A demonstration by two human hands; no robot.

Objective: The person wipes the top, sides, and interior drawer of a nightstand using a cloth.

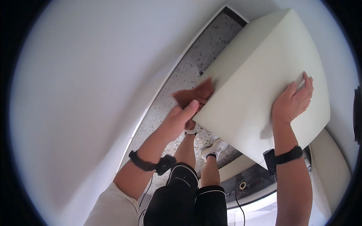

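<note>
My left hand (183, 115) grips a reddish-brown cloth (192, 94), its thumb lying on top and loose folds spreading beyond the fingers. The cloth is at the side face of a large cream upholstered or smooth-covered block (254, 76), close to its near left corner. On the block's broad upper face, toward the right, my right hand (297, 99) rests with nothing in it, the fingers partly spread. The undersides of both hands are hidden. Each wrist wears a black strap with a small dark device.
A white wall (84, 84) rises on the left, above a speckled stone floor (203, 48). Below the block are a dark surface (251, 180) with a small cream ring (242, 185), a black cable (237, 197) and a cream padded piece (331, 158). My feet stand near the block's near edge.
</note>
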